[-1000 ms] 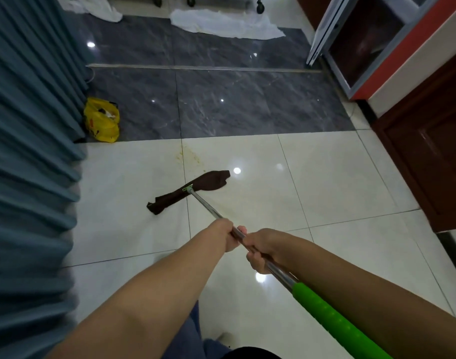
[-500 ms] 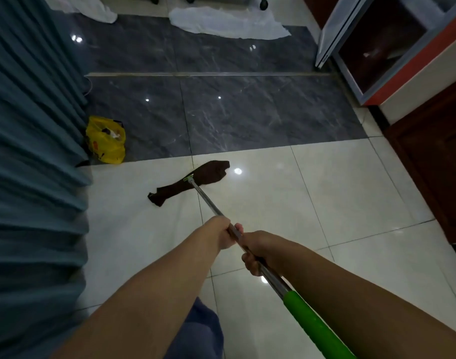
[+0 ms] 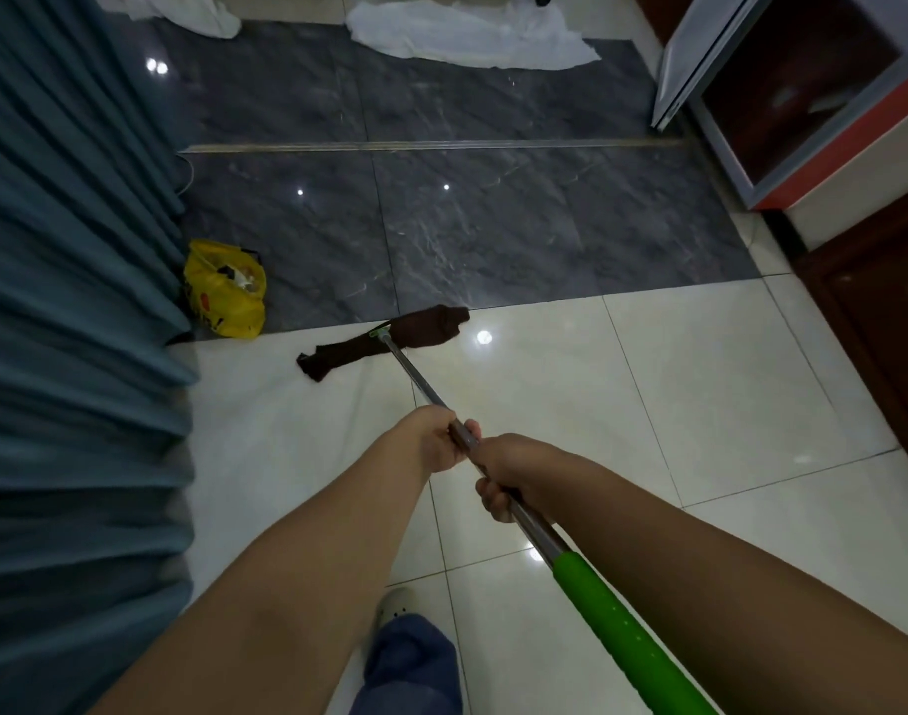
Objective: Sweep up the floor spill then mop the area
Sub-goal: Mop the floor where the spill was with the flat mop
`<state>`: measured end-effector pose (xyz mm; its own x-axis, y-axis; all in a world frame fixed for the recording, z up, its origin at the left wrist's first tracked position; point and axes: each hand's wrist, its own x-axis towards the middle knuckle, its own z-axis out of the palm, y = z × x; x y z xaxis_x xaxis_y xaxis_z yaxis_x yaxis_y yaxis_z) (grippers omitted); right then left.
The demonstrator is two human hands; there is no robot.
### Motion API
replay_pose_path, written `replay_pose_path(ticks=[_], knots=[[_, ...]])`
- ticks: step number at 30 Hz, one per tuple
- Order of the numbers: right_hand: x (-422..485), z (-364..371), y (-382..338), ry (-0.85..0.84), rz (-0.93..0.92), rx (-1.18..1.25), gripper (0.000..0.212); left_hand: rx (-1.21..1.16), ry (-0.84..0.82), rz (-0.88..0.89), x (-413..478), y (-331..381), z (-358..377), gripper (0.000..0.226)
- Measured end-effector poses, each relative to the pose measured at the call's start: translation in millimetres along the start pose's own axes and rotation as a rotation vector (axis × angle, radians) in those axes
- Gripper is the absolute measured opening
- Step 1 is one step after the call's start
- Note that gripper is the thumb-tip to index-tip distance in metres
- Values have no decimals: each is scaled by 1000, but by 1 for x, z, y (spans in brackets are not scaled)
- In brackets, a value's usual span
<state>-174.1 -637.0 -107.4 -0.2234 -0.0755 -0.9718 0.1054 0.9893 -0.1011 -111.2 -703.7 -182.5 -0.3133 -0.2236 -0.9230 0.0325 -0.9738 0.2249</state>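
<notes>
A pleated teal curtain [image 3: 70, 301] fills the left, with a yellow plastic bag [image 3: 224, 289] at its foot. On the glossy white tile floor [image 3: 699, 405], the dark brown mop cloth [image 3: 385, 340] lies crosswise by the grey tiles. The metal mop pole with green sleeve [image 3: 534, 534] points up-left; the left hand [image 3: 436, 443] and right hand [image 3: 514, 474] both wrap it closed.

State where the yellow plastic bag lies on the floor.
In the head view, the yellow plastic bag lies at left on the dark grey tiles, against the blue curtain, left of the brown mop head.
</notes>
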Motion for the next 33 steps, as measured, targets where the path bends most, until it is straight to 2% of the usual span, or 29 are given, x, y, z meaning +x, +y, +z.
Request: replay_pose_path(ticks=[3, 7, 13, 20, 28, 33], knots=[[6, 1, 3, -61, -6, 52, 39, 34, 12, -1, 1, 1, 0, 10], [10, 11, 25, -194, 20, 247, 27, 31, 55, -17, 0, -14, -11, 10], [8, 22, 64, -248, 10, 355, 29, 43, 99, -4, 0, -47, -21, 13], [0, 12, 129, -214, 40, 345, 36, 60, 101, -42, -16, -108, -15, 14], [-35, 6, 237, -152, 76, 334, 45, 98, 96, -111, -52, -214, -13, 14], [-62, -2, 304, -78, 102, 332, 40, 121, 39, -164, -86, -279, -7, 15]])
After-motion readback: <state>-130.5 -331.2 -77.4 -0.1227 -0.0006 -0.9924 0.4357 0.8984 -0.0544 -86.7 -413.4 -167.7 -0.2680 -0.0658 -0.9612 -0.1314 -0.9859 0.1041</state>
